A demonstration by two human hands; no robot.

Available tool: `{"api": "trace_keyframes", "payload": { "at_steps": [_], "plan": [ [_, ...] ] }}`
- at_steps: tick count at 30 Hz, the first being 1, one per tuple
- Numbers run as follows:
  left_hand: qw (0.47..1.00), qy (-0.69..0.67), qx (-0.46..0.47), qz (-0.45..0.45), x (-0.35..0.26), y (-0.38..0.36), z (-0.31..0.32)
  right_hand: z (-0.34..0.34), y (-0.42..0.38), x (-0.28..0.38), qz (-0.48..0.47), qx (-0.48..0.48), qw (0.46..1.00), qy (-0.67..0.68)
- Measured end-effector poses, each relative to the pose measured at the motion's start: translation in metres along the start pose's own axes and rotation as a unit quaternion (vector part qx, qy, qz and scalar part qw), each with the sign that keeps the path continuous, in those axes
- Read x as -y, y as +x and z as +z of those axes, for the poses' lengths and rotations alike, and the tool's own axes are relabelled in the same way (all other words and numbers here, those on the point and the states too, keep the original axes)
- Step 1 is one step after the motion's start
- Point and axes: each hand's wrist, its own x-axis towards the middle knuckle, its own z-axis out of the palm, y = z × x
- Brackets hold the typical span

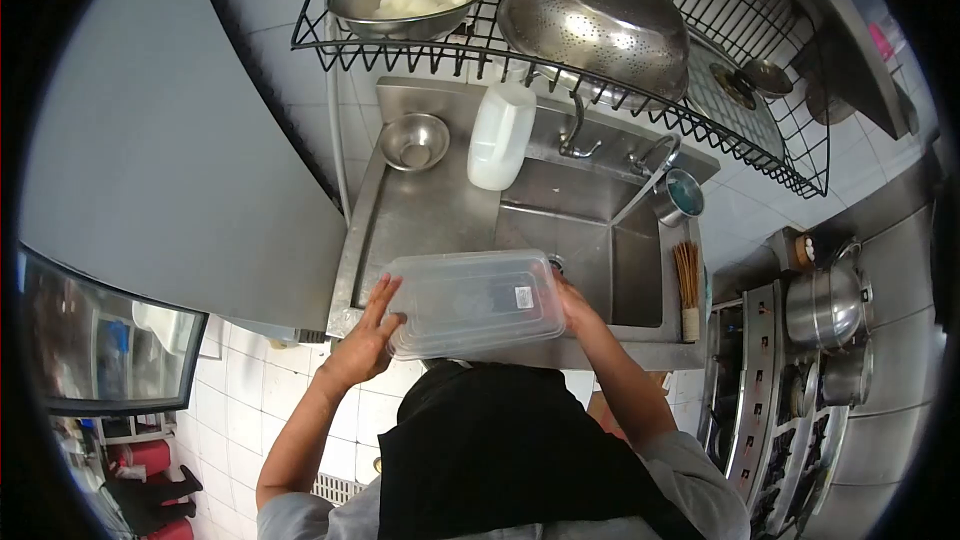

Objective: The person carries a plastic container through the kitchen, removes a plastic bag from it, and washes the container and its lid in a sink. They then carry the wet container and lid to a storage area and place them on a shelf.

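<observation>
A clear rectangular plastic container [470,305] with a small white label is held level over the front edge of the steel sink counter [435,215]. At its left end, my left hand [365,340] grips the side, fingers against the wall. My right hand [572,305] holds the right end, its fingers partly hidden by the container. Behind the container lie the sink basin [560,230] and a white plastic jug [502,135]. A small steel bowl [414,142] rests at the counter's back left.
Overhead hangs a black wire rack [450,58] with a colander [600,25] and a bowl of white round items [408,25]. A metal cup [680,197] and wooden sticks [688,275] are right of the basin. A stove [755,380] stands at the right.
</observation>
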Motion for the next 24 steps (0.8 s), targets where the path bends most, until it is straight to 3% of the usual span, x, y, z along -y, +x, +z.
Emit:
{"api": "trace_keyframes", "payload": {
  "at_steps": [1, 3, 5, 6, 7, 12, 15, 16, 19, 24],
  "plan": [
    [1.000, -0.002, -0.002, -0.002, 0.001, -0.007, 0.003, 0.003, -0.001, -0.001, 0.004, 0.004, 1.000, -0.004],
    [0.978, -0.167, 0.003, -0.127, -0.009, -0.014, -0.003, -0.001, 0.011, -0.006, 0.004, 0.032, 0.999, -0.015],
    [0.964, -0.232, -0.034, -0.122, 0.003, -0.028, 0.005, -0.003, 0.019, -0.013, 0.002, 0.056, 0.998, -0.019],
    [0.946, -0.296, -0.069, -0.114, 0.014, -0.035, 0.012, -0.002, 0.020, -0.015, -0.022, 0.072, 0.997, -0.027],
    [0.892, -0.421, -0.076, -0.143, 0.029, -0.045, 0.026, -0.002, 0.020, -0.017, -0.044, 0.086, 0.995, -0.035],
    [0.888, -0.437, -0.029, -0.142, 0.019, -0.055, 0.024, 0.018, 0.020, -0.013, -0.032, 0.070, 0.995, -0.058],
    [0.799, -0.559, -0.122, -0.187, 0.030, -0.065, 0.049, 0.025, 0.023, -0.018, -0.040, 0.078, 0.993, -0.083],
    [0.797, -0.560, -0.123, -0.188, 0.028, -0.062, 0.056, 0.025, 0.027, -0.023, -0.058, 0.098, 0.989, -0.097],
    [0.892, -0.272, -0.270, -0.239, 0.015, -0.056, 0.080, 0.025, 0.049, -0.046, -0.035, 0.120, 0.989, -0.075],
    [0.847, -0.277, -0.329, -0.313, 0.047, -0.076, 0.138, 0.048, 0.046, -0.042, 0.013, 0.123, 0.992, -0.007]
  ]
}}
